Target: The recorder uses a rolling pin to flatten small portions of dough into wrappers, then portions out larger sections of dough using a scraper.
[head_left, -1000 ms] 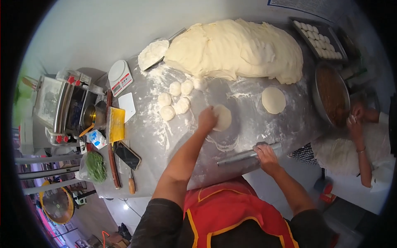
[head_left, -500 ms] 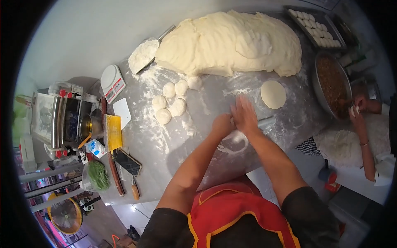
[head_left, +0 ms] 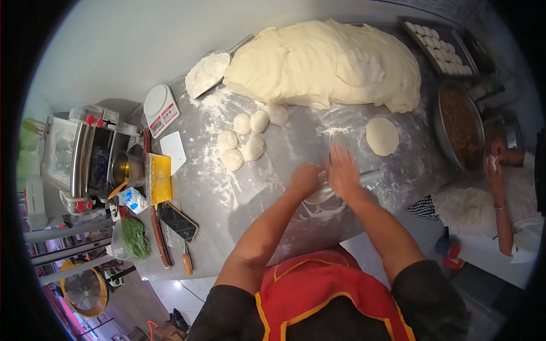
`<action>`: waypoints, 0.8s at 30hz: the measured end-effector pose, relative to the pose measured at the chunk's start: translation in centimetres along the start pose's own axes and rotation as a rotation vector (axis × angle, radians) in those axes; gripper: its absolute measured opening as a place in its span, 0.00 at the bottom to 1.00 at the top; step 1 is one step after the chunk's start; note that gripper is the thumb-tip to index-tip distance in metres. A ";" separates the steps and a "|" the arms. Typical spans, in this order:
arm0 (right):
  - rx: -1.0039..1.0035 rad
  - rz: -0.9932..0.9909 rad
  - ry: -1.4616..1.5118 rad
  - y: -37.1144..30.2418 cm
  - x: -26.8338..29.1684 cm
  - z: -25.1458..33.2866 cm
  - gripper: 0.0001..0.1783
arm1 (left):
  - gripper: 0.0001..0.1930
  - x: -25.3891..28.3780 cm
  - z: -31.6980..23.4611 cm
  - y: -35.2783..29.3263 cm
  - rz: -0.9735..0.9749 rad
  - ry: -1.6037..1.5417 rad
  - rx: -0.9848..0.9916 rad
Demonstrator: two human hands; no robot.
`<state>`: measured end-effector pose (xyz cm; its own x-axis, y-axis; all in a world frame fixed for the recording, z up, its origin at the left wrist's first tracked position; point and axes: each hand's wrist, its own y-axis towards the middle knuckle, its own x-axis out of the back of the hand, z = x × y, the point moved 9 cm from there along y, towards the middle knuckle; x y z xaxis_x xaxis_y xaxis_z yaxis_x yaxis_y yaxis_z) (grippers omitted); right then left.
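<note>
On the floured table, a dough round [head_left: 321,195] lies partly under my hands. My left hand [head_left: 307,180] is closed, its fingers curled at the dough's edge. My right hand [head_left: 343,173] lies flat with fingers stretched out, over a rolling pin [head_left: 372,175] whose end shows to its right. Fingers and palm hide the middle of the pin. A flattened dough disc [head_left: 382,136] rests farther right. Left of my hands, several dough balls [head_left: 232,159] sit grouped. A huge dough mass [head_left: 324,65] fills the back of the table.
Flour in a metal scoop [head_left: 207,74], a white scale [head_left: 161,108], a yellow scraper [head_left: 159,179] and a phone [head_left: 179,221] lie to the left. At right stand a bowl of filling [head_left: 462,128] and a tray of dough pieces [head_left: 441,48]. A co-worker's hands [head_left: 496,159] work beside the bowl.
My right hand has drawn slightly nearer to me, with the pin. More of the dough round shows below my hands. The whole view has shifted a little.
</note>
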<state>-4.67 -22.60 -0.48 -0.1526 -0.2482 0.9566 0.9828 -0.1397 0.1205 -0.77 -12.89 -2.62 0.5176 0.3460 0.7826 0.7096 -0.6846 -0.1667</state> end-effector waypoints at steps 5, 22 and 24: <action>0.147 0.044 0.042 -10.6 1.9 0.8 0.36 | 0.19 -1.0 5.0 -4.4 0.051 -0.212 0.278; 0.100 0.021 -0.011 -7.3 -0.3 0.4 0.38 | 0.18 0.1 2.6 -4.0 0.186 -0.293 0.192; 0.042 -0.033 -0.031 -0.3 -0.7 0.9 0.34 | 0.18 0.5 2.2 -1.5 0.114 -0.243 0.208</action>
<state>-4.73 -21.49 -0.92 -0.1821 -0.2146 0.9596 0.9810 -0.1063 0.1624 -0.56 -10.26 -3.27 0.6804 0.4344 0.5902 0.7098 -0.5910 -0.3833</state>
